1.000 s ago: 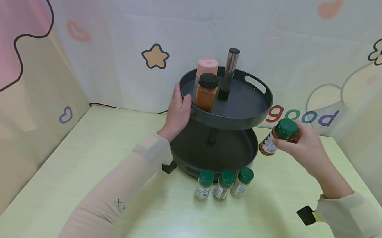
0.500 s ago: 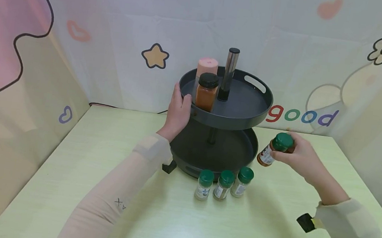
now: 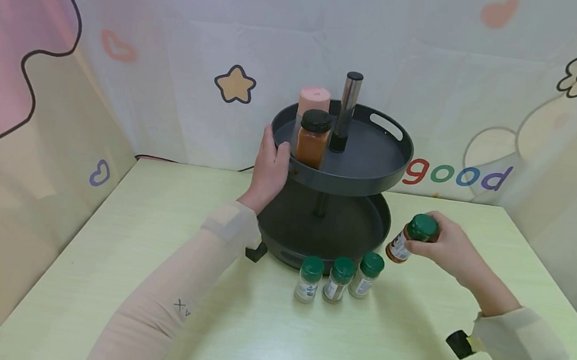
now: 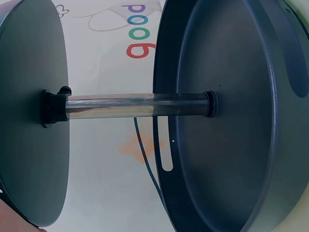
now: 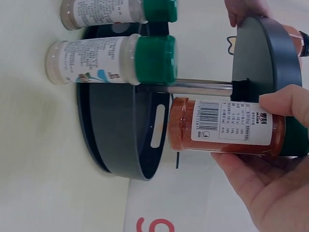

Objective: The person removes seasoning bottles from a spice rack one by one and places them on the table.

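In the head view my left hand point(image 3: 268, 169) grips the left rim of the upper tier of a dark two-tier tray stand point(image 3: 362, 185). My right hand point(image 3: 448, 249) holds a green-capped spice jar point(image 3: 399, 247) by its upper part, tilted, right of the lower tier. The right wrist view shows this jar's reddish contents and white label point(image 5: 231, 122), with thumb and fingers on opposite sides. Below the stand's front, three green-capped spice jars, a left one point(image 3: 307, 280), a middle one point(image 3: 338, 281) and a right one point(image 3: 366, 275), stand upright on the table.
On the upper tier are a black-lidded jar with orange-brown contents point(image 3: 312, 141) and a pink-capped container point(image 3: 313, 101) behind it. A metal post point(image 3: 347, 109) rises through the tier. A printed curtain point(image 3: 184, 61) hangs behind the pale table point(image 3: 142, 246).
My right hand has come down with the reddish spice jar, from beside the upper tier's height to beside the lower tier. My left hand and the stand have stayed put.
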### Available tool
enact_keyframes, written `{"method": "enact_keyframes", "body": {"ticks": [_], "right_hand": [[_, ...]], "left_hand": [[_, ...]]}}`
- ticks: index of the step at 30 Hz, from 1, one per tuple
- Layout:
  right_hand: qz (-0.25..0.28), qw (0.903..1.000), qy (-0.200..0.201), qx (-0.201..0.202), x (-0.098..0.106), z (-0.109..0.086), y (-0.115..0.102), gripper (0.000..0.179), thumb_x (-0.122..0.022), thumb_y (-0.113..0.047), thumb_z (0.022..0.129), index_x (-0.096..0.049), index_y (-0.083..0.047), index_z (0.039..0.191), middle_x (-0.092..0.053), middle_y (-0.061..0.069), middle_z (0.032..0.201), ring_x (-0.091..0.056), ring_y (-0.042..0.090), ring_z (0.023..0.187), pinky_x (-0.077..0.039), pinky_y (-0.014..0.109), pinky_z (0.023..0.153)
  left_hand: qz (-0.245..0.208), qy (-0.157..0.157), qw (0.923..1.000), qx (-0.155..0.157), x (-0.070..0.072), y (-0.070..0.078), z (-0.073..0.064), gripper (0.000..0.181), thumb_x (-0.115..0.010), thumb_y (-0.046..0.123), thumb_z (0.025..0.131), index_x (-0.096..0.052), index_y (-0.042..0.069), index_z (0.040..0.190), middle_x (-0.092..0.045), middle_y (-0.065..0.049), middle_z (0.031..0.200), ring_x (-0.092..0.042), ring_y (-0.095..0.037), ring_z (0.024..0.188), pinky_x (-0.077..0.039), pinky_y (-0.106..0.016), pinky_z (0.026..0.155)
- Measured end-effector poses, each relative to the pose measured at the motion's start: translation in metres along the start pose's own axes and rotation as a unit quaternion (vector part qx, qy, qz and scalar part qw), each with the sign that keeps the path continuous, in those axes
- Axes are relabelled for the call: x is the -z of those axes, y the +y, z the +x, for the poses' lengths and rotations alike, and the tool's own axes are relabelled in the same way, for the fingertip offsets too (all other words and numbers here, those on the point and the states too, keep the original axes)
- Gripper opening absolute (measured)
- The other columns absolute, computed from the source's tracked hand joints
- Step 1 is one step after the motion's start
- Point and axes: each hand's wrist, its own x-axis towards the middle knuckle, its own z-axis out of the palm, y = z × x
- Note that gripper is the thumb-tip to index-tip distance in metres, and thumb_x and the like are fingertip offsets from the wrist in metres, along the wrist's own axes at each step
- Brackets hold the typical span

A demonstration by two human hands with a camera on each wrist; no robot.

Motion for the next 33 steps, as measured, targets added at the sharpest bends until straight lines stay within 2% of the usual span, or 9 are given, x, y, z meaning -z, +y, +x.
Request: {"method": "enact_keyframes", "body": {"ticks": [13, 33], "right_hand": [[0.006, 0.9994, -0.030, -0.016, -0.012, 0.001, 0.016, 0.047, -0.063, -0.019, 0.079, -0.040, 0.005, 0.113, -0.051, 0.025, 0.110, -0.053, 0.033, 0.094, -0.049, 0.045, 0.078], [0.004, 0.9988, -0.039, -0.029, -0.027, 0.002, 0.033, 0.047, -0.065, -0.019, 0.077, -0.042, 0.004, 0.110, -0.054, 0.022, 0.105, -0.054, 0.030, 0.092, -0.048, 0.044, 0.080]], "left_hand": [[0.000, 0.004, 1.0000, 0.001, -0.001, 0.001, -0.001, 0.062, -0.029, 0.033, 0.092, 0.002, 0.016, 0.143, 0.001, 0.005, 0.150, -0.006, -0.013, 0.138, -0.012, -0.035, 0.111], [0.003, 0.006, 1.0000, -0.001, -0.001, 0.000, 0.000, 0.062, -0.029, 0.032, 0.092, 0.001, 0.015, 0.143, 0.000, 0.004, 0.150, -0.007, -0.014, 0.138, -0.012, -0.036, 0.111]]}}
